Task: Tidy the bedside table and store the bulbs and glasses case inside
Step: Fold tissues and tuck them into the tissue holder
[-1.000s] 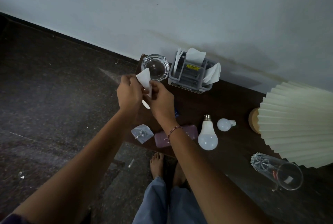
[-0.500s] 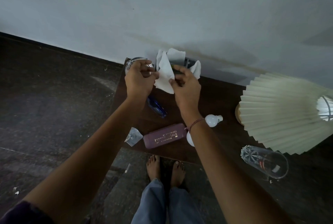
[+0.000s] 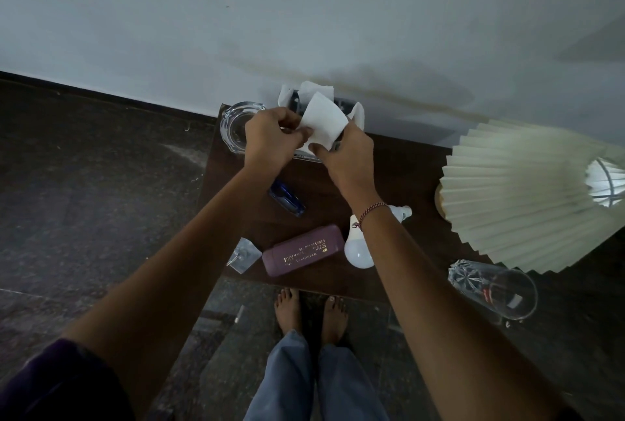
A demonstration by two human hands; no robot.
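Both hands hold one white paper napkin (image 3: 323, 123) over the grey napkin holder (image 3: 340, 106) at the back of the dark bedside table (image 3: 406, 183). My left hand (image 3: 270, 138) pinches its left edge and my right hand (image 3: 348, 158) grips its lower right corner. A maroon glasses case (image 3: 302, 250) lies near the table's front edge. Beside it rests a large white bulb (image 3: 357, 249), partly hidden by my right forearm. A small bulb (image 3: 402, 212) lies just beyond my wrist.
A glass ashtray (image 3: 233, 126) sits at the table's back left corner. A blue stapler (image 3: 287, 202) lies mid-table, and a small plastic packet (image 3: 244, 255) overhangs the front left corner. A pleated cream lamp shade (image 3: 521, 197) and a tipped drinking glass (image 3: 493, 288) occupy the right.
Both hands carried the napkin from in front of the ashtray back over the napkin holder. The camera view shifted, bringing more of the lamp shade into sight.
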